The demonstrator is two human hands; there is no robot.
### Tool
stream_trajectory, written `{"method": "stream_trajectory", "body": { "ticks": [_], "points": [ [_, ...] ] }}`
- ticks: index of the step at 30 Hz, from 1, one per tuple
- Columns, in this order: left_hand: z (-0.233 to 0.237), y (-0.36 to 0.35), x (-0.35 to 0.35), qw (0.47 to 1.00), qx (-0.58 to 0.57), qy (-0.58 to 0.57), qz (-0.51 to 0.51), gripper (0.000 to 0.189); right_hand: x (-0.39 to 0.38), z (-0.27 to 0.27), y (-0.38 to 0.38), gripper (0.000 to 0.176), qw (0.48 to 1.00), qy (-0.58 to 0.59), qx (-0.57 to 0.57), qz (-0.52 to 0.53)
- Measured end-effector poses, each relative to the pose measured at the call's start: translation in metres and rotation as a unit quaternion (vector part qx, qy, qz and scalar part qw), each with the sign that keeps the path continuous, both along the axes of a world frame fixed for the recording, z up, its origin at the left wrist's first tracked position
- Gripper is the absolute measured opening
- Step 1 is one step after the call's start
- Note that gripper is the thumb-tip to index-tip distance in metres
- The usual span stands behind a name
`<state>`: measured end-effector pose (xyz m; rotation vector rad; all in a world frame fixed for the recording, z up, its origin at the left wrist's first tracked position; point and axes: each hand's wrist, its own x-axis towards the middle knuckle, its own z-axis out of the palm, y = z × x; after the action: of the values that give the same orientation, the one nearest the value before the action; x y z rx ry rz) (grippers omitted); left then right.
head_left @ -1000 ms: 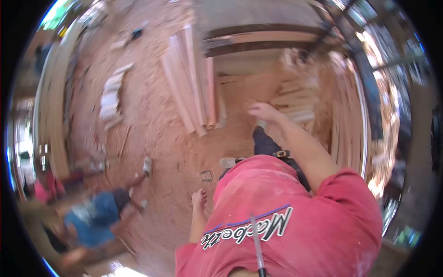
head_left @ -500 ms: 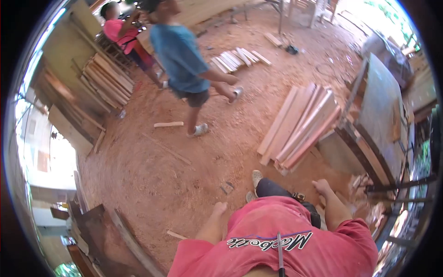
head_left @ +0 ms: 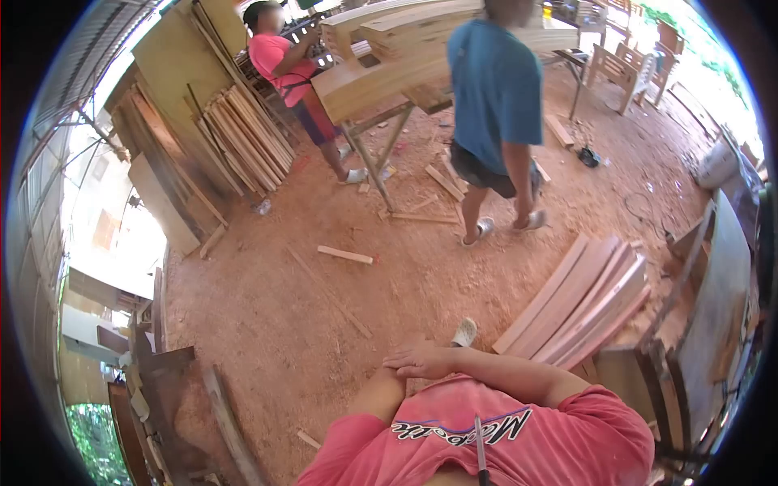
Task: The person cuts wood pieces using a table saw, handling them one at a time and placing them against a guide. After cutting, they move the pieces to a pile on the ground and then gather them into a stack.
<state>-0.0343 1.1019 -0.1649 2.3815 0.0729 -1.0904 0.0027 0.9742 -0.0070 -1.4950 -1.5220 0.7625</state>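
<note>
My right arm crosses in front of my red shirt, and my right hand lies over my left forearm near the wrist. Its fingers look stretched out and hold no object. My left hand is mostly hidden beneath the right one, so its fingers cannot be made out. A light shoe shows on the ground just beyond my hands. To the right of it lies a fanned stack of wooden planks, apart from both hands.
A person in blue walks ahead; another in pink stands by a workbench bearing boards. Wooden strips lean on the left wall. A loose wood piece lies on the dusty floor. A large panel stands at right.
My right hand has swung from my right side across to my left forearm. The person in blue has walked rightward. My view has lifted, so more of the workbench shows.
</note>
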Motion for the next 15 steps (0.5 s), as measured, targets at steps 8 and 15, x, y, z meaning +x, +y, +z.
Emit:
{"method": "stream_trajectory", "body": {
  "ticks": [8,15],
  "points": [
    [-0.027,0.126,0.058,0.901,-0.099,-0.043,0.42,0.041,0.176,-0.215,-0.145,0.045,0.856,0.246,-0.233,-0.39],
    [-0.036,0.134,-0.002,0.76,-0.066,0.128,0.633,0.037,0.225,-0.155,-0.316,0.029,0.552,0.378,-0.404,-0.624]
  ]
}}
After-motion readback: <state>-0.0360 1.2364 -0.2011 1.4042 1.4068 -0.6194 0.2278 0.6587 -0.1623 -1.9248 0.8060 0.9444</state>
